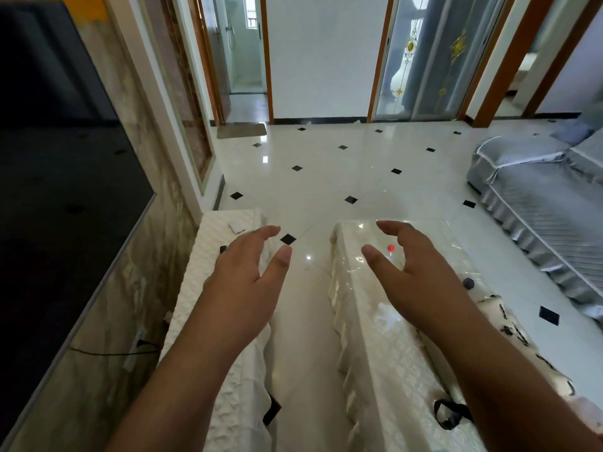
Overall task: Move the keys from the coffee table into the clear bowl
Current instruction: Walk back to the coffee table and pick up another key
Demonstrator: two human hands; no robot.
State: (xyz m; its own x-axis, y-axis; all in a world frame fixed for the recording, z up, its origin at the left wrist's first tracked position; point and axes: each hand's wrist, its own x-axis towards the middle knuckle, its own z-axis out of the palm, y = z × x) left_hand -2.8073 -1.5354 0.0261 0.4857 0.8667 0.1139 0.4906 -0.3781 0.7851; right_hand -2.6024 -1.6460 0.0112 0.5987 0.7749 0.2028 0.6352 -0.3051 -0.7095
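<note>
The coffee table stands at the centre right under a cream quilted cloth and a clear plastic sheet. A small red-tipped thing lies on it between my right thumb and fingers; I cannot tell if it belongs to the keys. My right hand hovers over the table's far end, fingers spread, holding nothing. Out over the gap between the table and the low cabinet, my left hand is open and empty too. No clear bowl shows in this view.
A low cabinet with a cream cover runs along the left wall below a dark TV screen; a white card lies on it. A grey sofa stands at the right. A dark round object and a black strap lie on the table.
</note>
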